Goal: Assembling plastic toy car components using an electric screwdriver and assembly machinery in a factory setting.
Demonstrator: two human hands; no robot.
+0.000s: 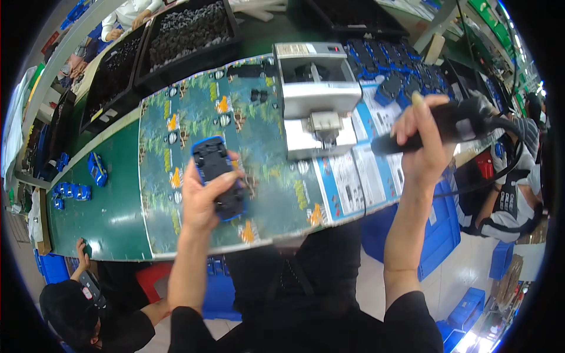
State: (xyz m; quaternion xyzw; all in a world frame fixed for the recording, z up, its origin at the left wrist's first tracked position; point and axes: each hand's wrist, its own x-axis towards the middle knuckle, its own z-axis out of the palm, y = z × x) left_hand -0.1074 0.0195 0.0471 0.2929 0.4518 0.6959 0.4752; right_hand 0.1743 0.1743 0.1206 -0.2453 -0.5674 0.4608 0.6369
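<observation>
My left hand is closed around a blue toy car. The car's black underside faces up, and the thumb lies across it. Raised on the right, my right hand grips a black power screwdriver with a cable at its back end. The tool lies roughly level, its thick dark front end toward the left and apart from the car. Between the hands, farther back, stands a grey metal box-shaped machine, perhaps a screw feeder. A small black part sits left of the machine.
A patterned mat covers the bench. Behind it are black bins of small dark parts. Many blue-and-black car bodies lie at back right. Several blue cars stand at left. Co-workers sit left and right. The cable loops at right.
</observation>
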